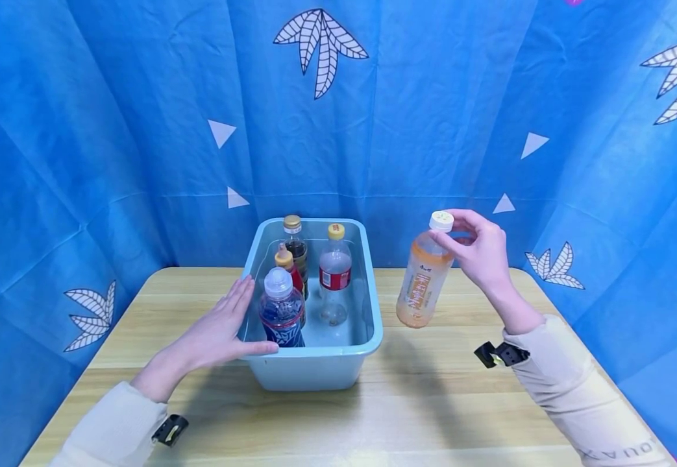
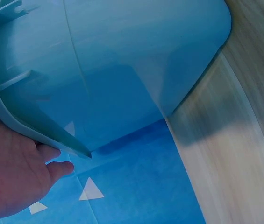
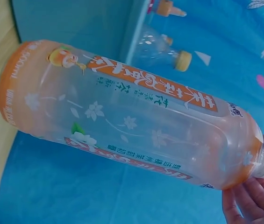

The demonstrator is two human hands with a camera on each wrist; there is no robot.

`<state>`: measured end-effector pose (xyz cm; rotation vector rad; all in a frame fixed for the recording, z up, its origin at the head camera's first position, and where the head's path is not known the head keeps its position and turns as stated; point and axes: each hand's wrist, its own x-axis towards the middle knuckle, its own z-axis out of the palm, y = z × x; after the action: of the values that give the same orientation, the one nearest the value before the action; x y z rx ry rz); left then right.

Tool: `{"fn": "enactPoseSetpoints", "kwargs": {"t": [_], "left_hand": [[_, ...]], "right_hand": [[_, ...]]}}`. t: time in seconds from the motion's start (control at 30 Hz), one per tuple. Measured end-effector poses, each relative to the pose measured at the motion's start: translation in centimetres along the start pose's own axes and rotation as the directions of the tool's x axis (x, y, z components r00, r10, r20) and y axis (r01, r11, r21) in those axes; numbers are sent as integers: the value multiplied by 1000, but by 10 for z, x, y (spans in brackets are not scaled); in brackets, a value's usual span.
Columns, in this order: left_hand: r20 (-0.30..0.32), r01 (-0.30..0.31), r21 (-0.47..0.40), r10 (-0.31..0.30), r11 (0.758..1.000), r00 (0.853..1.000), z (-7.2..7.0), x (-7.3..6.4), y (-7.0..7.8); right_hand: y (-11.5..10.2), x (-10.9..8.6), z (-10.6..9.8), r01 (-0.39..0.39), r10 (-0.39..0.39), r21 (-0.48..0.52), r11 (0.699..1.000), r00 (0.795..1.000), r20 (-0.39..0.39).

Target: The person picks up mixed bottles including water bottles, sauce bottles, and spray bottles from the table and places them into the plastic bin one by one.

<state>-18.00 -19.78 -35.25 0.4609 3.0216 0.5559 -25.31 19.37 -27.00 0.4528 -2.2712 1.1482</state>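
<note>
My right hand [image 1: 478, 246] pinches an orange-labelled plastic bottle [image 1: 422, 282] by its neck, just under the white cap. The bottle tilts and appears held above the table, to the right of a light blue plastic basin [image 1: 338, 373]. In the right wrist view the bottle [image 3: 122, 112] looks see-through, with flowers on its label. My left hand [image 1: 215, 331] rests on the basin's left rim with fingers straight. The left wrist view shows that hand [image 2: 19, 172] against the rim, beside the basin's outer wall [image 2: 122, 56].
Inside the basin stand a blue-labelled bottle [image 1: 281, 311], a yellow-capped squeeze bottle [image 1: 284, 259], a dark bottle with a gold cap [image 1: 295, 243] and a clear red-labelled bottle [image 1: 335, 275]. A wooden table [image 1: 420, 408] lies beneath, and a blue curtain [image 1: 431, 117] hangs behind it.
</note>
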Motion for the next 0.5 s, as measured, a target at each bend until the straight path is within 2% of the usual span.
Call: {"fn": "enactPoseSetpoints", "kwargs": {"t": [0.5], "left_hand": [[-3, -3, -6, 3, 1000, 1000, 0, 0, 1]], "right_hand": [[-44, 5, -16, 54, -54, 18, 998, 998, 17]]}}
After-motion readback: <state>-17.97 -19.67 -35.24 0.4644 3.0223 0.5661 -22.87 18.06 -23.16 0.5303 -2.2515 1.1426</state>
